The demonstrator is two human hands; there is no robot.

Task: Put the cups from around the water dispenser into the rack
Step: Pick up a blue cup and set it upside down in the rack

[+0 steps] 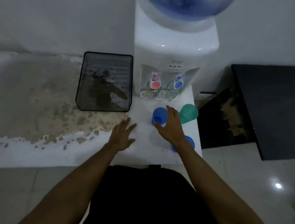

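Note:
A white water dispenser (175,50) stands on the counter with a blue bottle on top. Left of it lies a black mesh rack (87,85), nothing in it. In front of the dispenser stands a blue cup (158,115); my right hand (171,124) curls around its right side, thumb near its base and fingers spread. A green cup (189,113) stands just right of that hand. Another blue cup (190,142) is partly hidden under my right wrist. Two clear glasses (173,89) sit under the taps. My left hand (123,134) rests flat and open on the counter.
The counter (42,107) is worn and stained to the left. Its right edge runs close beside the green cup, with a dark cabinet top (270,108) beyond the gap. Tiled floor (241,183) lies below the front edge.

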